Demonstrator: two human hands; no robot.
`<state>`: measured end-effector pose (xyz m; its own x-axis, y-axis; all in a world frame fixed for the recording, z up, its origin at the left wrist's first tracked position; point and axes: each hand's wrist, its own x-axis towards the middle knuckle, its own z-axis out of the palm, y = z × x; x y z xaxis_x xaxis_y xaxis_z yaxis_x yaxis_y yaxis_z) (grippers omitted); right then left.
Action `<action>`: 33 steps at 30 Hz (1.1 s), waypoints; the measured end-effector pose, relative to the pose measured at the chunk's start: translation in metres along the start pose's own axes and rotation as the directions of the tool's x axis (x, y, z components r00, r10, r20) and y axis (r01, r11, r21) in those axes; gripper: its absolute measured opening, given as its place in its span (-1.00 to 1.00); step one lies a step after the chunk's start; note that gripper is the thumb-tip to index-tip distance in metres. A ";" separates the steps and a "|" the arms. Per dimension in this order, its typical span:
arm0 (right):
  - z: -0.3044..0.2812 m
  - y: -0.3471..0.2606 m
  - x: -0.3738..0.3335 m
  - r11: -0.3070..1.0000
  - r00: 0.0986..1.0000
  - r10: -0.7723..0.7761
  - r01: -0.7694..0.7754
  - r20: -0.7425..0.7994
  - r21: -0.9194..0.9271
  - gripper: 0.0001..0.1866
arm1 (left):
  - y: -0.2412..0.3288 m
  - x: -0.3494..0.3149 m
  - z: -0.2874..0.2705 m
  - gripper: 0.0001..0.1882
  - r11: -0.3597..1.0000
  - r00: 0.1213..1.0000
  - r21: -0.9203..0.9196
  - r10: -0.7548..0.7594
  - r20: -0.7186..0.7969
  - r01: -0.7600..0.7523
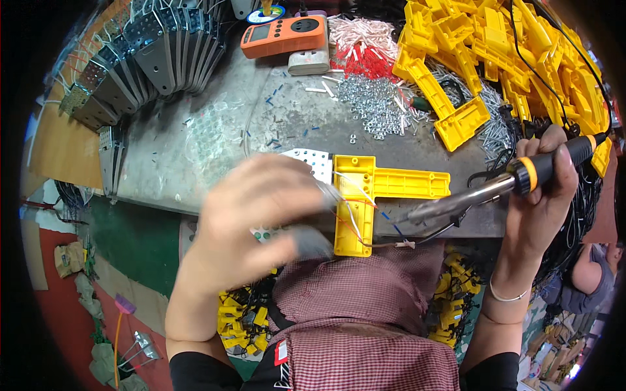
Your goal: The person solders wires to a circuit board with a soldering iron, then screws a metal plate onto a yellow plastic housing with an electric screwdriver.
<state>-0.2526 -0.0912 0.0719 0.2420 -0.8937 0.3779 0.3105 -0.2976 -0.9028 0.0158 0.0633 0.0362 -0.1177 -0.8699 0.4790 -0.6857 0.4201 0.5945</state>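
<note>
A T-shaped yellow plastic housing (354, 225) lies open side up at the table's front edge, its arm pointing right. Thin wires (352, 212) run across it, with small blue sleeves on some, and meet a black cable (445, 228) at the right. Blurred by motion, my left hand (264, 212) is over a perforated metal plate (312, 159) beside the housing; thumb and fingers are apart, with dark coverings on the tips. My right hand (546, 176) grips a corded soldering iron (486, 191) with black handle, orange rings and metal barrel. Its blurred tip points left, toward the wires.
Yellow housings (456, 39) pile up at back right. Nuts (372, 104), red and white sleeves (365, 55) and screws (492, 127) lie mid-back. An orange meter (283, 36) is at the back; grey metal brackets (156, 55) line the left. Yellow parts (244, 326) sit below the table.
</note>
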 end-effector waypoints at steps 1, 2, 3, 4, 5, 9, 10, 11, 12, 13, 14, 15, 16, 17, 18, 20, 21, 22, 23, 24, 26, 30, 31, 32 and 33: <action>-0.001 -0.002 0.006 0.999 1.000 0.012 -0.013 0.016 0.050 -0.75 | 0.011 0.005 0.004 -0.68 0.997 0.996 -0.011 0.071 0.057 -0.070; 0.006 -0.005 0.008 0.999 0.998 0.033 -0.033 -0.055 0.006 -0.76 | 0.018 0.006 0.011 -0.68 0.991 0.989 0.062 0.113 0.092 -0.119; 0.014 -0.004 0.012 0.998 0.991 0.045 -0.049 -0.124 -0.033 -0.77 | 0.020 0.006 0.018 -0.69 0.975 0.980 0.139 0.155 0.126 -0.172; 0.015 0.002 0.020 0.999 0.991 0.016 -0.021 -0.136 -0.036 -0.81 | 0.017 0.009 0.024 -0.69 0.949 0.964 0.195 0.222 0.150 -0.249; 0.021 0.006 0.029 0.996 0.984 -0.008 -0.008 -0.178 -0.085 -0.80 | 0.016 0.008 0.029 -0.72 0.940 0.963 0.223 0.233 0.137 -0.259; 0.058 0.031 0.072 0.955 0.994 -0.088 0.063 -0.072 -0.290 -0.69 | 0.009 0.010 0.035 -0.79 0.953 0.963 0.162 0.239 0.123 -0.257; 0.065 0.042 0.086 0.964 0.993 -0.110 0.116 0.036 -0.241 -0.71 | 0.009 0.010 0.036 -0.79 0.952 0.961 0.166 0.234 0.148 -0.258; 0.076 0.051 0.098 0.966 0.996 -0.071 0.082 0.052 -0.246 -0.73 | 0.009 0.010 0.037 -0.80 0.952 0.959 0.171 0.226 0.173 -0.255; 0.083 0.072 0.115 0.929 0.968 -0.205 0.239 0.144 -0.283 -0.75 | 0.009 0.012 0.039 -0.80 0.945 0.956 0.193 0.232 0.179 -0.265; 0.089 0.092 0.132 0.915 0.945 -0.271 0.312 0.182 -0.257 -0.77 | 0.012 0.015 0.040 -0.80 0.940 0.954 0.203 0.240 0.181 -0.275; 0.093 0.109 0.149 0.875 0.921 -0.315 0.375 0.230 -0.305 -0.77 | 0.014 0.017 0.042 -0.79 0.930 0.955 0.234 0.251 0.156 -0.283; 0.089 0.130 0.168 0.810 0.878 -0.377 0.467 0.293 -0.356 -0.72 | 0.016 0.020 0.044 -0.79 0.920 0.955 0.262 0.264 0.134 -0.291; 0.089 0.140 0.178 0.723 0.883 -0.341 0.466 0.324 -0.510 -0.66 | 0.015 0.022 0.046 -0.76 0.908 0.954 0.292 0.273 0.125 -0.299; 0.086 0.149 0.187 0.610 0.891 -0.296 0.454 0.345 -0.649 -0.59 | 0.012 0.025 0.047 -0.76 0.909 0.953 0.288 0.273 0.129 -0.300; 0.093 0.155 0.192 0.689 0.940 -0.182 0.331 0.289 -0.644 -0.54 | 0.008 0.025 0.047 -0.75 0.919 0.956 0.261 0.284 0.080 -0.295; 0.083 0.158 0.193 0.808 0.973 -0.016 0.148 0.230 -0.571 -0.47 | -0.004 0.028 0.048 -0.70 0.930 0.950 0.212 0.311 -0.023 -0.300; 0.079 0.149 0.184 0.816 0.952 0.055 0.132 0.302 -0.563 -0.36 | -0.011 0.027 0.046 -0.70 0.944 0.960 0.191 0.278 -0.025 -0.269; 0.071 0.138 0.167 0.872 0.943 -0.008 0.170 0.334 -0.459 -0.48 | -0.016 0.025 0.043 -0.69 0.949 0.962 0.180 0.270 -0.043 -0.258; 0.065 0.107 0.144 0.883 0.913 0.058 0.142 0.403 -0.448 -0.53 | -0.018 0.022 0.041 -0.69 0.953 0.962 0.166 0.266 -0.059 -0.253; 0.059 0.079 0.115 0.800 0.904 0.178 0.097 0.388 -0.592 -0.61 | -0.020 0.020 0.040 -0.69 0.963 0.970 0.147 0.236 -0.058 -0.225; 0.037 0.035 0.064 0.771 0.656 0.523 -0.093 0.544 -0.630 -0.70 | -0.022 0.019 0.040 -0.66 0.972 0.969 0.127 0.212 -0.128 -0.196; 0.026 0.019 -0.024 0.685 0.708 0.352 0.250 0.612 -0.684 -0.67 | -0.018 0.024 0.045 -0.61 0.993 0.984 0.045 0.118 -0.134 -0.113; 0.026 0.022 -0.034 0.675 0.732 0.292 0.299 0.616 -0.674 -0.71 | -0.015 0.023 0.046 -0.61 0.991 0.984 0.046 0.128 -0.125 -0.123; 0.027 0.026 -0.038 0.677 0.740 0.284 0.296 0.610 -0.674 -0.71 | -0.012 0.023 0.046 -0.61 0.991 0.985 0.057 0.127 -0.116 -0.121; 0.029 0.032 -0.040 0.750 0.746 0.275 0.229 0.607 -0.621 -0.75 | -0.009 0.022 0.046 -0.62 0.990 0.986 0.070 0.128 -0.108 -0.120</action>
<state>-0.2255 -0.0549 0.0342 0.8237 -0.5445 0.1583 -0.2826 -0.6362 -0.7179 -0.0131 0.0284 0.0117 -0.1257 -0.7761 0.6180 -0.7153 0.5025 0.4856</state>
